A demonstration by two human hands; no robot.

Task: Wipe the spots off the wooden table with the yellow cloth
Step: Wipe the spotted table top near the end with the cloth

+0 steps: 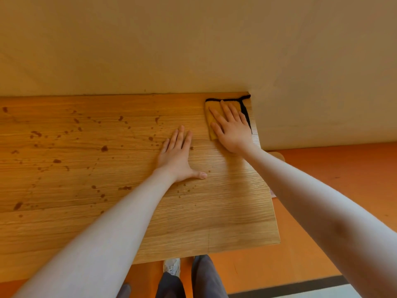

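Observation:
The yellow cloth (210, 117) with a black border lies folded at the far right corner of the wooden table (214, 222). My right hand (233, 130) presses flat on the cloth with straight, spread fingers, covering most of it. My left hand (178, 154) rests flat on the bare wood just left of the cloth, fingers straight and thumb stretched out. Several brown spots (104, 148) are scattered over the left and middle of the table, and a few small ones lie near my left hand.
A plain beige wall (193, 44) runs along the table's far edge. The table's right edge drops to an orange floor (333, 164). My legs and a shoe (171, 268) show below the near edge.

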